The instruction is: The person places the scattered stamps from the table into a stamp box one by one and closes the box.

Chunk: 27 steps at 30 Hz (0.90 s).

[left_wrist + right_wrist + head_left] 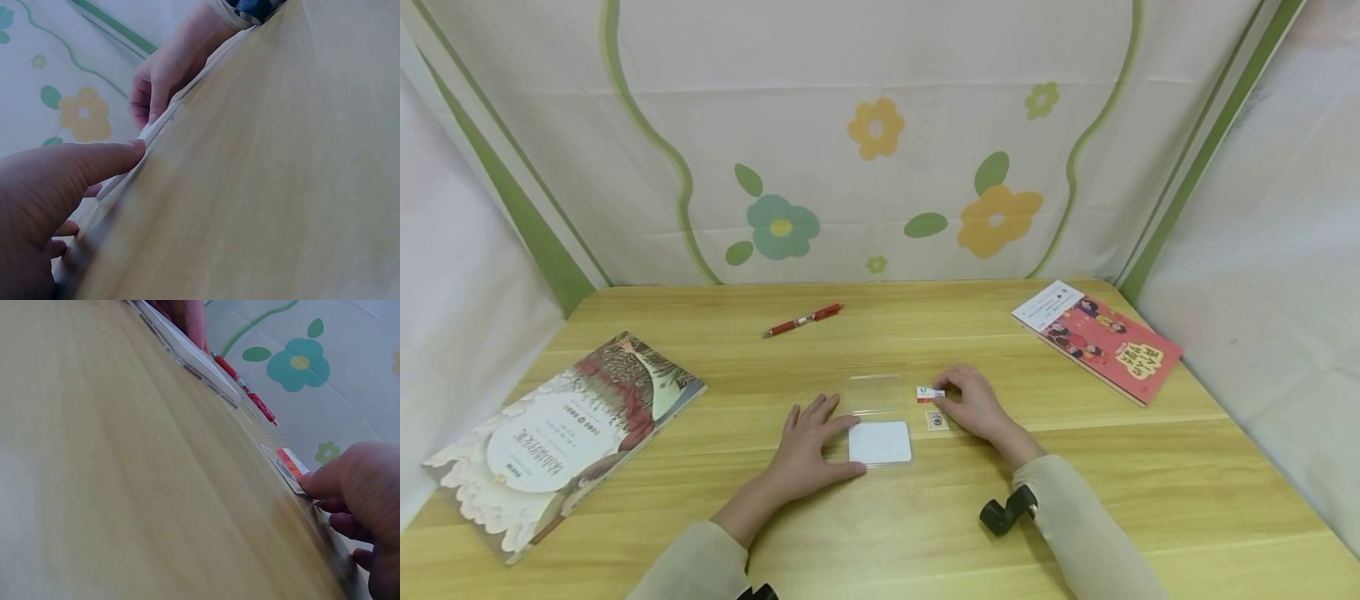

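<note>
A shallow clear plastic case point(877, 394) lies with its lid folded back, and a white pad or card point(880, 442) fills its near half. My left hand point(808, 450) rests at the case's left side, thumb at the near corner and index finger at the far one, the other fingers spread. In the left wrist view the thumb touches the case's edge. My right hand point(973, 404) pinches a small white-and-red card point(291, 469) by its edge, just right of the lid. Nearer me lies a small stamp-like square point(937, 420) with a pale border and dark round picture.
A red pen point(803, 320) lies behind the case. To the left is a book point(565, 433) with a pale, patterned cover; at the far right, a red book point(1101, 340). A flowered cloth point(880, 50) hangs behind the wooden table point(925, 542).
</note>
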Tool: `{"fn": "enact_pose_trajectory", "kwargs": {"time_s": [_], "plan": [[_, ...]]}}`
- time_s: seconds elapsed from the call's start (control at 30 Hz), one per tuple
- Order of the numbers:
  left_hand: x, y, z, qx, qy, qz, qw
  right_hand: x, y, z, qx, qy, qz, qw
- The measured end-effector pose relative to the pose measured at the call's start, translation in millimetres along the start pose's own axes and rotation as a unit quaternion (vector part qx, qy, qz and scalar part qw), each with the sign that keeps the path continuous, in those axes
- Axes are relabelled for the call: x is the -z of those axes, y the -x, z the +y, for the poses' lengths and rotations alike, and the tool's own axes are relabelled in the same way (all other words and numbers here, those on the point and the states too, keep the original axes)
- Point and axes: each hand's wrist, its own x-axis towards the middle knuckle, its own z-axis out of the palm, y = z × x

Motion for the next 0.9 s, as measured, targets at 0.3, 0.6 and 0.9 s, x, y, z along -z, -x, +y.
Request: {"fn": "enact_pose_trajectory", "kwargs": {"time_s": [0.3,0.6,0.9], "plan": [[-0.1,0.0,0.2,-0.001,0.002,0.001,1.0000,0.6,0.0,-1.4,-0.008,0.001,-0.013,1.000],[-0.1,0.1,0.1,-0.001,-0.003,0.001,1.0000,1.2,0.1,-1.5,-0.001,-0.014,-0.010,1.000],[-1.8,0.2,-2.5,-0.003,-0.007,0.002,1.0000,1.5,0.5,-4.0,-0.014,-0.020,-0.014,1.000]]}}
